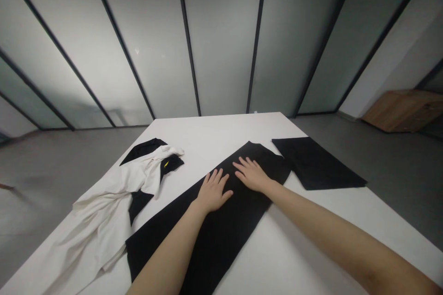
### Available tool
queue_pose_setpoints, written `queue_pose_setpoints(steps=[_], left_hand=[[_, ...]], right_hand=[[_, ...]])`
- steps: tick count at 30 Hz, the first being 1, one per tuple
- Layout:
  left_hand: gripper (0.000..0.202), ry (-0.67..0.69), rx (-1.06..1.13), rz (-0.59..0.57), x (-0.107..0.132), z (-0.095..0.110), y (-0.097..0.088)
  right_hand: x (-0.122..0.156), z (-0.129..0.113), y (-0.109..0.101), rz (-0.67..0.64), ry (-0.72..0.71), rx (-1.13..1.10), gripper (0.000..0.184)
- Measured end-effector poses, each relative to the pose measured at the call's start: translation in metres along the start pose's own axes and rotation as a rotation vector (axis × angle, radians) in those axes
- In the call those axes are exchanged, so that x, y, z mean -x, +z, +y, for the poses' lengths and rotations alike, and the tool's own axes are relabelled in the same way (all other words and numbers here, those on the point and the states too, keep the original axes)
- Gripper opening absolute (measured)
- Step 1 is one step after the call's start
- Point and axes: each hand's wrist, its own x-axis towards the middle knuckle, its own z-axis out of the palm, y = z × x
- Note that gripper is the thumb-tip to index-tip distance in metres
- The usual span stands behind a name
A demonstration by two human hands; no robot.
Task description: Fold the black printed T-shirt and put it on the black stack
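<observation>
A long black garment, folded lengthwise, lies slantwise across the middle of the white table. It could be a pair of trousers, but I cannot tell for certain. My left hand rests palm down on it, fingers apart. Further up and to the right, my right hand lies flat on the same cloth with its fingers spread. Neither hand grips anything. The garment's near end runs below the frame, partly behind my left forearm.
At the right edge lies a flat, folded black cloth. Crumpled white clothing covers the table's left side, with black fabric under and beside it. Frosted glass panels stand behind the table. A wooden cabinet is at far right.
</observation>
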Motion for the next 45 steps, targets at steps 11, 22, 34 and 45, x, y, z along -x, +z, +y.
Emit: queue_pose_setpoints(steps=[11, 22, 34, 45], left_hand=[[0.072, -0.013, -0.018, -0.042, 0.001, 0.004, -0.003], [0.067, -0.005, -0.043, -0.050, 0.004, 0.030, 0.001], [0.064, -0.122, -0.091, 0.000, -0.004, 0.042, 0.012], [0.066, -0.540, -0.009, 0.034, -0.053, 0.052, 0.012]], right_hand=[[0.051, -0.012, 0.001, 0.084, 0.255, 0.110, 0.065], [0.083, -0.037, 0.022, 0.015, 0.510, 0.064, 0.076], [0.008, -0.033, 0.003, -0.151, 0.581, 0.001, 0.084], [-0.083, -0.013, -0.001, -0.169, 0.194, 0.036, 0.074]])
